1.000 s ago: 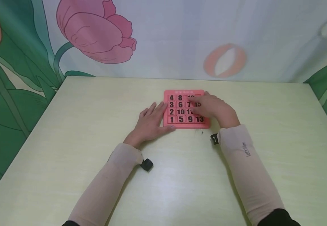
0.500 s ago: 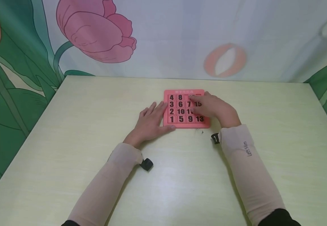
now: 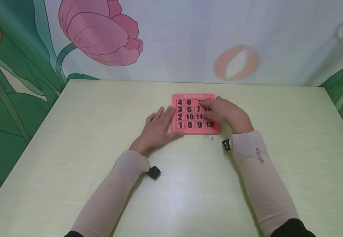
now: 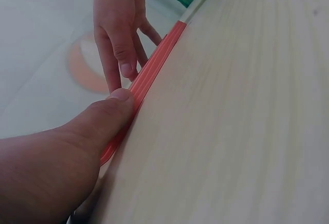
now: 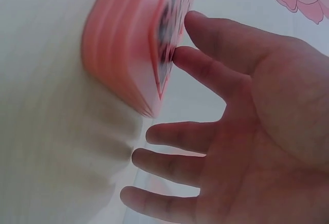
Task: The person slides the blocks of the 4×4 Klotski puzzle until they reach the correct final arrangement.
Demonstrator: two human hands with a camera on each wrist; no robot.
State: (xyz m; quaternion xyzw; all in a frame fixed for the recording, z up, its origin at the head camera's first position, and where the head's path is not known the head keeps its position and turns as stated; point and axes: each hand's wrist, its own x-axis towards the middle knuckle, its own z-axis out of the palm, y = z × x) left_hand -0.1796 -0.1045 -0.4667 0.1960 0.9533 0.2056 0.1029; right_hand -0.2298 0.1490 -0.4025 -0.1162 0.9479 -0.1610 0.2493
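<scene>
A pink number slide puzzle (image 3: 189, 117) with black digits lies flat on the table. My left hand (image 3: 157, 129) rests at its left side, fingers extended along the left edge. The left thumb (image 4: 105, 116) presses the near edge in the left wrist view. From the right, my right hand (image 3: 227, 113) reaches over the board; its index fingertip touches a top-row tile (image 3: 200, 101), partly hiding its number. Several tiles in the right column are covered by this hand. In the right wrist view the other fingers (image 5: 172, 165) stretch past the puzzle's far corner, holding nothing.
The pale wood table (image 3: 189, 191) extends around the puzzle. Behind its far edge hangs a curtain (image 3: 174, 42) with printed flowers and leaves. A black wrist device (image 3: 153, 172) sits on the left sleeve, and another (image 3: 226, 145) on the right.
My right hand has shifted very slightly right, with the top-row tile under its index finger edging right too. The left hand and the puzzle frame stay in place.
</scene>
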